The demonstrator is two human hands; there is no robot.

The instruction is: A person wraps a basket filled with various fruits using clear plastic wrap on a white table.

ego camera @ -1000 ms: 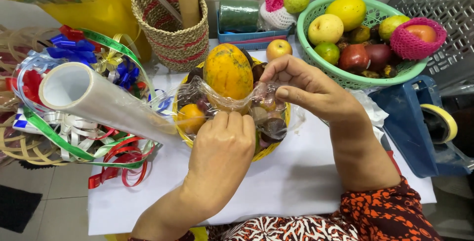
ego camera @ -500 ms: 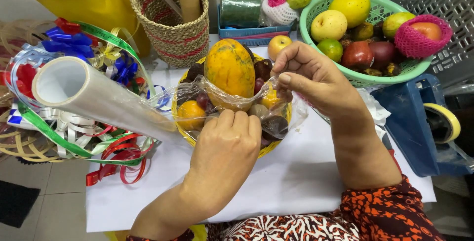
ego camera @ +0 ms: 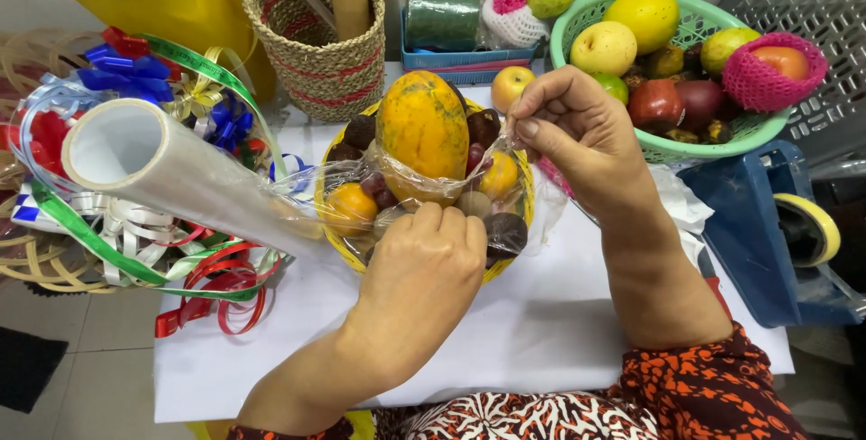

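Three containers in head view. Yellow basket [ego camera: 514, 264] mid-worktop held papaya [ego camera: 422, 129], oranges and dark fruit under clear film [ego camera: 397, 178]. Left hand [ego camera: 424, 273] curled, pressing the film on the basket's near edge; right hand [ego camera: 577, 129] pinched film at far side. Green basket [ego camera: 577, 30] held mixed fruit; woven basket [ego camera: 316, 61] a cardboard tube.
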